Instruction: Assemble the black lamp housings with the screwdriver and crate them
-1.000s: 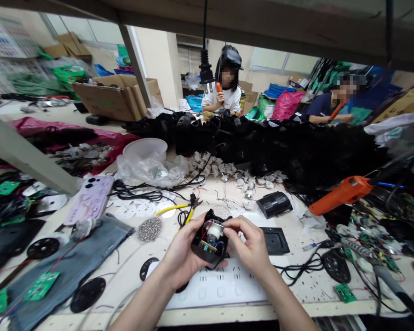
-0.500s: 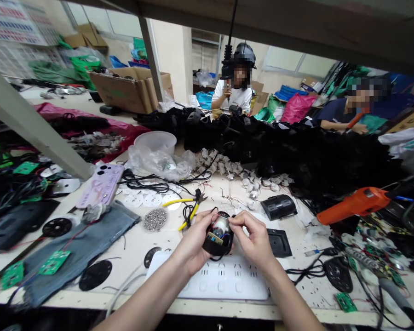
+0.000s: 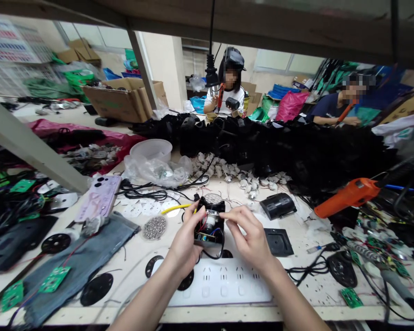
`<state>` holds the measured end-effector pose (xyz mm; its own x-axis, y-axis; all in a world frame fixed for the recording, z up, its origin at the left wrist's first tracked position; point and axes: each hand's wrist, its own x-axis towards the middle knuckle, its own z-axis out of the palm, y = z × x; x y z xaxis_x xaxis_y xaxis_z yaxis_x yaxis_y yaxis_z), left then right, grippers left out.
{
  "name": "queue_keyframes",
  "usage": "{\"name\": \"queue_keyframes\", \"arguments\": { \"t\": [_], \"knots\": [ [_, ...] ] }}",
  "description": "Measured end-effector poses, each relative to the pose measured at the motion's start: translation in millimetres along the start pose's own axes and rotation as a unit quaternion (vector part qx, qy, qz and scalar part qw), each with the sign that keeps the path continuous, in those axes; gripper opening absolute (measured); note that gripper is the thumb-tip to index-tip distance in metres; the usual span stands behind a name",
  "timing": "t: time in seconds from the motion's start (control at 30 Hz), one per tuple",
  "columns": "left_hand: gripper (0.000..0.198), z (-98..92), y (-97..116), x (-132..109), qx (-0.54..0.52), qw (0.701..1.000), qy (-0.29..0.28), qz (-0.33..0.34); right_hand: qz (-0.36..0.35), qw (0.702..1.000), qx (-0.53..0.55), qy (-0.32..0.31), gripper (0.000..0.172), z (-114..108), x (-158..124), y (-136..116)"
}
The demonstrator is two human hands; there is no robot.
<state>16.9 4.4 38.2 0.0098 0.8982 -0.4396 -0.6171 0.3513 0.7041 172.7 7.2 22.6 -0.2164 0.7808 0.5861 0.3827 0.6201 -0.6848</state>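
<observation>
My left hand (image 3: 186, 241) grips an open black plastic housing (image 3: 198, 236) from its left side, thumb along the upper edge. Inside it sit a pale cylindrical motor (image 3: 210, 221), red and blue wires and a small circuit board (image 3: 205, 237). A round, clear dimpled lens (image 3: 212, 199) shows at the housing's far end. My right hand (image 3: 250, 234) is at the right side, fingers bent together, with the index fingertip at the metal part above the motor. What those fingertips pinch, if anything, is too small to make out. A black cable loops below the housing.
A white power strip (image 3: 219, 294) lies below my hands. Left stand a dish of screws (image 3: 154, 227), yellow-handled cutters (image 3: 174, 208) and a phone (image 3: 98, 197). An orange electric screwdriver (image 3: 348, 197) hangs at right. Black housings (image 3: 279, 142) pile up behind; two co-workers sit beyond.
The housing has tilted and now shows its far end with the lens. My right fingers have shifted from its rim to the metal part by the motor. The view has moved slightly.
</observation>
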Motion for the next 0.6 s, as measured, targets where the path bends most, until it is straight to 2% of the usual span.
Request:
{"name": "queue_keyframes", "arguments": {
  "t": [0.13,0.27,0.33,0.43,0.53,0.6],
  "knots": [
    [0.047,-2.2,5.6,0.3,-0.003,1.0,-0.011,0.015,0.121,0.991,0.03,0.055,0.014,0.1,-13.6,-1.1],
    [0.044,-4.2,8.6,1.1,-0.009,1.0,0.001,0.008,0.227,0.966,0.125,0.026,0.011,13.9,-35.2,-3.9],
    [0.047,-7.6,9.2,0.9,-0.011,1.0,-0.003,0.01,0.243,0.956,0.164,0.018,0.023,24.0,-43.4,-7.9],
    [0.063,-16.2,9.0,-1.6,-0.017,0.998,-0.039,0.038,0.259,0.951,0.162,0.039,0.039,37.3,-48.8,-12.9],
    [0.08,-25.3,7.4,-6.8,-0.005,0.996,-0.07,0.06,0.254,0.957,0.124,0.064,0.029,43.6,-47.5,-14.5],
    [0.094,-29.2,5.7,-10.5,0.019,0.995,-0.07,0.063,0.205,0.972,0.09,0.074,0.019,43.7,-44.8,-15.3]
  ]
}}
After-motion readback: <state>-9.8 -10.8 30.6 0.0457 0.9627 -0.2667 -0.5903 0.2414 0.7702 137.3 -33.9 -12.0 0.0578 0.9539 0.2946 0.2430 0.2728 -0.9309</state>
